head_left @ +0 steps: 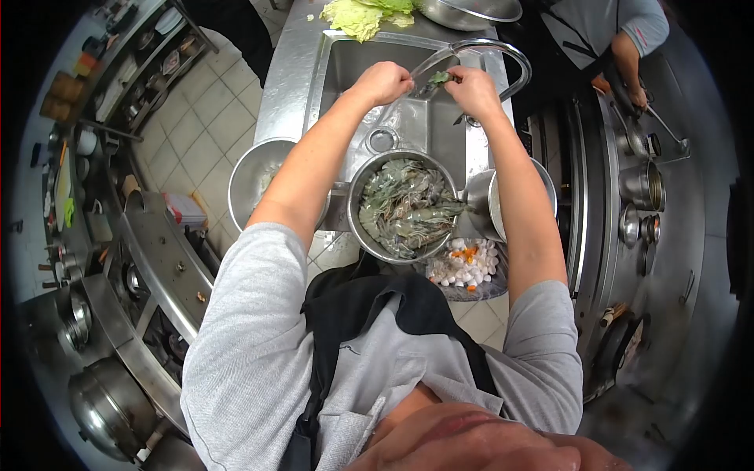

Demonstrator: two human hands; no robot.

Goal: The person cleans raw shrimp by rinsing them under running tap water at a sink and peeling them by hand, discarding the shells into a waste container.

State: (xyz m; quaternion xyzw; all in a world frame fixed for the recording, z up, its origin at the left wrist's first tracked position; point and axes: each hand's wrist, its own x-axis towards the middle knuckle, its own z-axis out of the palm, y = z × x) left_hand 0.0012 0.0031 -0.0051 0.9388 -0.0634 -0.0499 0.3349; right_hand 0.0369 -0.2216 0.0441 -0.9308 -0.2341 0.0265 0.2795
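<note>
Over the sink point(339, 59), my left hand point(385, 83) is closed in a pinch, and what lies between its fingertips, if anything, is too small to tell. Opposite it, my right hand point(473, 92) grips a grey-green shrimp point(440, 77), partly covered by the fingers. A small gap separates the two hands, near the curved faucet point(514, 49). Below them, a round metal pot point(355, 224) at the sink's near side is heaped with raw, unpeeled shrimp point(408, 206).
A metal bowl point(245, 184) sits left of the pot; another pot point(477, 206) is under my right forearm. A bag of white and orange pieces point(463, 271) lies nearer me. Lettuce leaves point(357, 17) and a bowl point(471, 12) are behind the sink. A co-worker's arm point(627, 67) reaches over the right counter.
</note>
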